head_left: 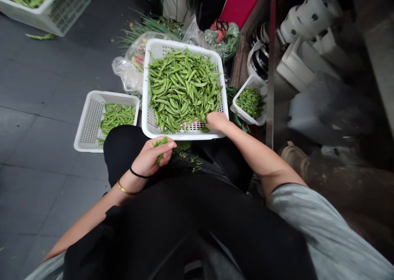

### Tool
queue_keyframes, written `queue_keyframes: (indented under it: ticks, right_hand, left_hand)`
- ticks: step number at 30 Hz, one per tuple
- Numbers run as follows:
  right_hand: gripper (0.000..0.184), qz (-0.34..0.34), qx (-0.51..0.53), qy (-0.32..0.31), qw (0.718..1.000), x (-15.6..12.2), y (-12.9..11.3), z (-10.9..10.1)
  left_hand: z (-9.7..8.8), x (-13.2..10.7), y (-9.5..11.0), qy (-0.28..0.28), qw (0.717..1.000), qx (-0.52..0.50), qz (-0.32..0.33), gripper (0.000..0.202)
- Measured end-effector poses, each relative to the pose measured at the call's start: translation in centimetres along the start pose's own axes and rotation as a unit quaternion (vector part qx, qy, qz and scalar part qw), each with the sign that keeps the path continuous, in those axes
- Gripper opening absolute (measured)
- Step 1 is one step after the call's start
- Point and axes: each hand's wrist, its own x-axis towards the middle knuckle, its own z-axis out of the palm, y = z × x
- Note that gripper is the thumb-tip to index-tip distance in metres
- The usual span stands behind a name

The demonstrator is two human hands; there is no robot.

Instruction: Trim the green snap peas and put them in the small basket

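A large white basket (224, 95) full of green pea pods (184, 87) rests by my knees. Over its near left edge, my left hand (154, 154) is closed around a few pea pods (161, 144), which stick out above the thumb. My right hand (217, 121) reaches into the basket's near right corner, its fingers curled at a pod on the side of the heap; the fingertips are partly hidden. A smaller white basket (89, 120) with fewer pods (118, 118) stands on the floor to the left. Small green trimmings (193, 161) lie on my dark clothing.
A small basket of leafy greens (249, 102) stands at the right, beside a metal shelf (271, 66) holding white containers. Behind the large basket are plastic bags (127, 72), scallions (147, 27) and scissors (222, 25). Another crate (69, 9) sits at the far left on the tiled floor.
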Motion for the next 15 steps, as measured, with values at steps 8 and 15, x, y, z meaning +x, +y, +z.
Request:
queue_keyframes:
  ticks: [8,15]
  right_hand:
    - [0.022,-0.163,0.183,0.191,0.951,-9.6,-6.3,0.4]
    - [0.013,-0.280,0.394,0.334,0.809,-10.5,-6.1,-0.3]
  left_hand:
    - [1.4,0.9,-1.5,0.089,0.972,0.194,0.100,0.026]
    - [1.5,-1.1,-0.4,-0.011,0.995,0.086,0.040,0.022]
